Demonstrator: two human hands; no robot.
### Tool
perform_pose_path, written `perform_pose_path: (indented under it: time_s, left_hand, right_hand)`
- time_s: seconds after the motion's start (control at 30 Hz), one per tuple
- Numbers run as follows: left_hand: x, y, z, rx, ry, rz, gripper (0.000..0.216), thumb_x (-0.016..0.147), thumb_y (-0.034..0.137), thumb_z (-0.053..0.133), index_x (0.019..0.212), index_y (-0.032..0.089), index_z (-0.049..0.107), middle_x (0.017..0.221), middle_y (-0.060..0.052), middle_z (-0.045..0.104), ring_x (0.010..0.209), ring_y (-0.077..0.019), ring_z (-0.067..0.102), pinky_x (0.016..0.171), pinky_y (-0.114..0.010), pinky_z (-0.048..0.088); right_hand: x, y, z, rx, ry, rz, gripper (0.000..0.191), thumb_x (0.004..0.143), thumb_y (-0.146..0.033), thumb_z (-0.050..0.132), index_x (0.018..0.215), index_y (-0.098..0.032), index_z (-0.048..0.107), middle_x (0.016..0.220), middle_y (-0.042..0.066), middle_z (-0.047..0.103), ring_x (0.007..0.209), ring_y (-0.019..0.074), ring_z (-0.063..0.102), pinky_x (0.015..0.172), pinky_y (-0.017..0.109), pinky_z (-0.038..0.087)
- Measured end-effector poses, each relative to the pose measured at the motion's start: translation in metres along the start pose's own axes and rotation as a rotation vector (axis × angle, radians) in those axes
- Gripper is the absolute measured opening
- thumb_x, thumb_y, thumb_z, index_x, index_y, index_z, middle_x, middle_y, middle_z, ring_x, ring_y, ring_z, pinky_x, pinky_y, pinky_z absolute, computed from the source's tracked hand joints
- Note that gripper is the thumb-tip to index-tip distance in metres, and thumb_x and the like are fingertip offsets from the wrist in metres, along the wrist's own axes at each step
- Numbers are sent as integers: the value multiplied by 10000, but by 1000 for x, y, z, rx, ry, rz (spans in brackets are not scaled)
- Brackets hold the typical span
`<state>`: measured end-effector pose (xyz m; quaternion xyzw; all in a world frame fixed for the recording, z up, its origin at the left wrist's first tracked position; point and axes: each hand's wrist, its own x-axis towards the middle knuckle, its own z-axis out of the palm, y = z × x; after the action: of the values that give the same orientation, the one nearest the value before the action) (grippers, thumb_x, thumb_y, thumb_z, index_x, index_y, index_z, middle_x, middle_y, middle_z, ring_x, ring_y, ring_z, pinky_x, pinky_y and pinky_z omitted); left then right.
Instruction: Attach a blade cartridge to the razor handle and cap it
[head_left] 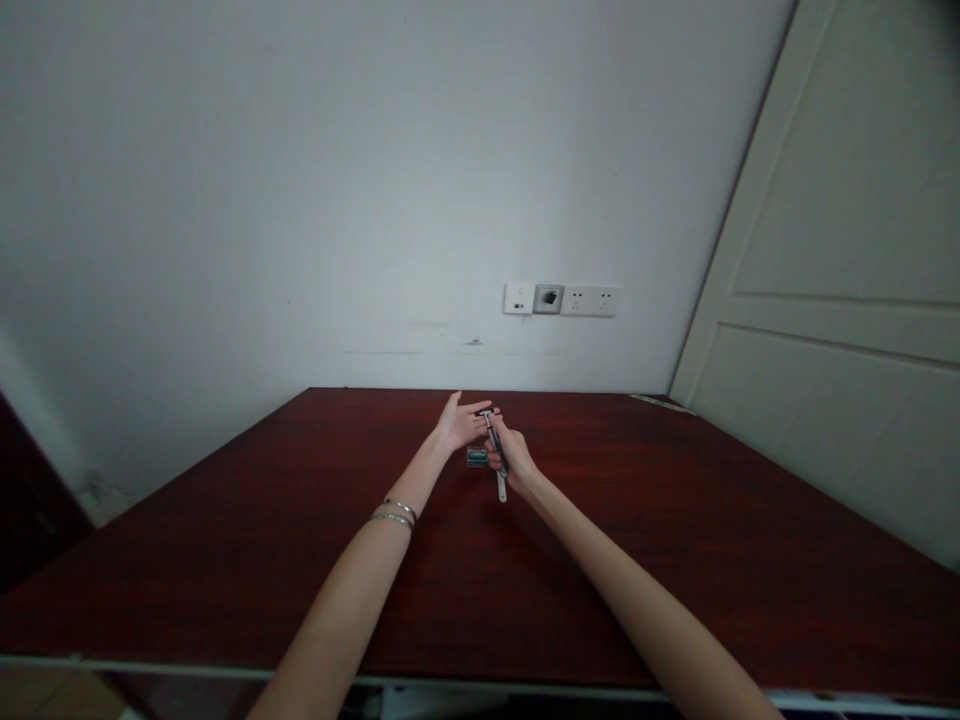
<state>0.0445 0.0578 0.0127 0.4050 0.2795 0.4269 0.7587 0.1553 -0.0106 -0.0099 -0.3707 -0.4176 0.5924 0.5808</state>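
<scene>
My right hand point(512, 452) is closed around the handle of a razor point(493, 438), dark in the middle with a pale lower end that sticks out below my fist. Its T-shaped head points up and away from me. Close by on the left, my left hand point(460, 424) is open, palm turned up and fingers stretched toward the razor head. Whether those fingertips touch the head I cannot tell. Under and between the hands lies a small teal, clear-looking pack point(476, 457) on the table, partly covered by my right fingers.
The dark red wooden table point(300, 560) reaches back to a white wall point(337, 200). Wall sockets point(592, 300) sit above its far edge. A pale panelled door point(840, 300) stands along the right side. A flat strip point(661, 403) lies at the far right corner.
</scene>
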Motion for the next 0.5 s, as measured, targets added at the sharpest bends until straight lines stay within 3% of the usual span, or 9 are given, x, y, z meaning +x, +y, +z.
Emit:
perform_pose_path:
  time_s: [0.27, 0.5]
  left_hand:
    - [3, -10, 8, -49, -32, 0, 669, 854, 511, 95, 1187, 52, 450, 1156, -221, 559, 1093, -272, 538, 874, -427, 449]
    - [0, -12, 14, -110, -26, 8, 681, 865, 485, 95, 1193, 1, 446, 1154, -251, 548, 1080, -268, 547, 858, -380, 475]
  right_hand:
    - [-3, 1, 1, -21, -54, 177, 436, 738, -581, 513, 598, -171, 464, 372, -92, 312, 288, 22, 227, 285, 136, 149]
    - [-7, 0, 9, -58, 84, 148, 452, 732, -580, 530, 554, -185, 402, 352, -99, 270, 279, 20, 202, 269, 141, 158]
